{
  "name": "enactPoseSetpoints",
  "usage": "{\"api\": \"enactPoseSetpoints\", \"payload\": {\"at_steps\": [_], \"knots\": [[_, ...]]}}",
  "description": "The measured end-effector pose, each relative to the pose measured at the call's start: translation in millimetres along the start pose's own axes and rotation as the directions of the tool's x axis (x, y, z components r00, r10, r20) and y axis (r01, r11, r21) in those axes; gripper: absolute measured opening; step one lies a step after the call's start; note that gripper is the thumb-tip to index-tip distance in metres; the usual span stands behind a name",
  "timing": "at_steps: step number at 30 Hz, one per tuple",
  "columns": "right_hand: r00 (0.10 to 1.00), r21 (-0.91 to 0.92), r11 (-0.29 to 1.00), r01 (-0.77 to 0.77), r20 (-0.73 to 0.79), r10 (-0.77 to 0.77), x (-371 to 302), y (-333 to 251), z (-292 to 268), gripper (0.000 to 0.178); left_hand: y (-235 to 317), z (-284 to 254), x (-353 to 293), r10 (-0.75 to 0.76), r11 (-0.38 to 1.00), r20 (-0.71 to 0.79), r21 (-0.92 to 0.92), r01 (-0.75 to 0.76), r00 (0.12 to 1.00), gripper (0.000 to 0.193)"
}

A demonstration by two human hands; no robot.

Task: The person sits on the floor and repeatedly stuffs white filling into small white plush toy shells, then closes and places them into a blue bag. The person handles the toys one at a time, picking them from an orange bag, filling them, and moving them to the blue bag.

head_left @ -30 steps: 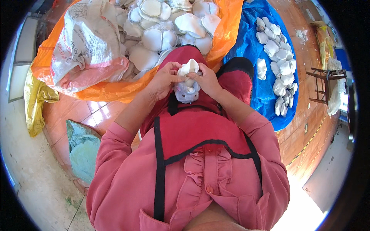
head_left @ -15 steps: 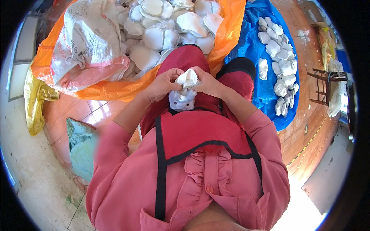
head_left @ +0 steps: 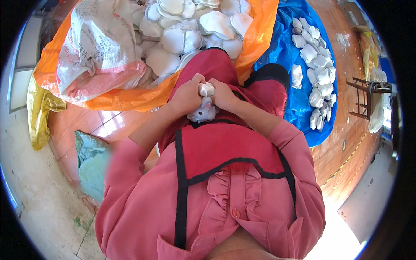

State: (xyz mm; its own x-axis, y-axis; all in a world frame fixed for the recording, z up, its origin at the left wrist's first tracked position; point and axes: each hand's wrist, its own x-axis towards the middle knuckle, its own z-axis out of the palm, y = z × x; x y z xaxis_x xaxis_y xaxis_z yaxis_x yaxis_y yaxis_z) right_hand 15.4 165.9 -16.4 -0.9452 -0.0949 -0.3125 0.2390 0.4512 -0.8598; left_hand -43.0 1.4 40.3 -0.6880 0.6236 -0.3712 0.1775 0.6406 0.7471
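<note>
Above my lap, both hands close on a small plush toy skin point(head_left: 203, 113). Its lower part shows pale grey fur, a dark eye spot and a bit of pink. A bunched white piece of it point(head_left: 206, 89) pokes up between my fingers. My left hand point(head_left: 187, 96) grips its left side with the fingers curled in. From the other side, my right hand point(head_left: 222, 96) presses against it, thumb near the white part. Much of the toy skin is covered by my hands.
Ahead, an orange sack point(head_left: 123, 100) holds many flat white fabric pieces point(head_left: 175, 41), with a white woven bag point(head_left: 102, 52) on its left. To the right, a blue sheet point(head_left: 284, 110) bears stuffed-looking white pieces point(head_left: 318, 60). A wooden stool point(head_left: 363, 97) stands farther right.
More grey fur and a pink patch now show on the toy skin, and its white part is smaller. My hands have drawn closer around it, the left one shifting slightly.
</note>
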Motion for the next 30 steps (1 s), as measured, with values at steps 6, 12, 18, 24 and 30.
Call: {"api": "enactPoseSetpoints", "payload": {"at_steps": [6,12,18,24,30], "knots": [[0.979,-0.208,0.978,0.031,-0.189,-0.071,2.0,-3.8,13.9,0.03,-1.9,4.3,6.6,-0.077,0.992,-0.148,-0.111,0.06,0.986,0.034],[0.947,-0.153,0.98,0.123,-0.277,-0.162,-10.0,-10.8,14.8,0.032,-2.7,-13.2,-6.0,-0.203,0.598,0.18,-0.755,0.267,0.963,0.026],[0.983,0.208,0.965,0.161,0.049,-0.175,-25.2,-17.6,-15.8,0.055,-12.0,-14.1,-21.1,-0.213,0.729,0.125,-0.64,0.243,0.969,0.033],[0.924,0.611,0.769,-0.19,0.376,-0.069,-27.8,-12.3,-32.0,0.045,-10.5,-10.8,-18.8,-0.053,0.999,-0.035,-0.01,0.053,0.998,0.034],[0.917,0.544,0.819,-0.185,0.395,-0.055,-26.1,-21.3,-15.9,0.037,-32.1,-10.0,-10.3,-0.022,0.971,0.143,0.237,-0.013,0.99,0.034]]}}
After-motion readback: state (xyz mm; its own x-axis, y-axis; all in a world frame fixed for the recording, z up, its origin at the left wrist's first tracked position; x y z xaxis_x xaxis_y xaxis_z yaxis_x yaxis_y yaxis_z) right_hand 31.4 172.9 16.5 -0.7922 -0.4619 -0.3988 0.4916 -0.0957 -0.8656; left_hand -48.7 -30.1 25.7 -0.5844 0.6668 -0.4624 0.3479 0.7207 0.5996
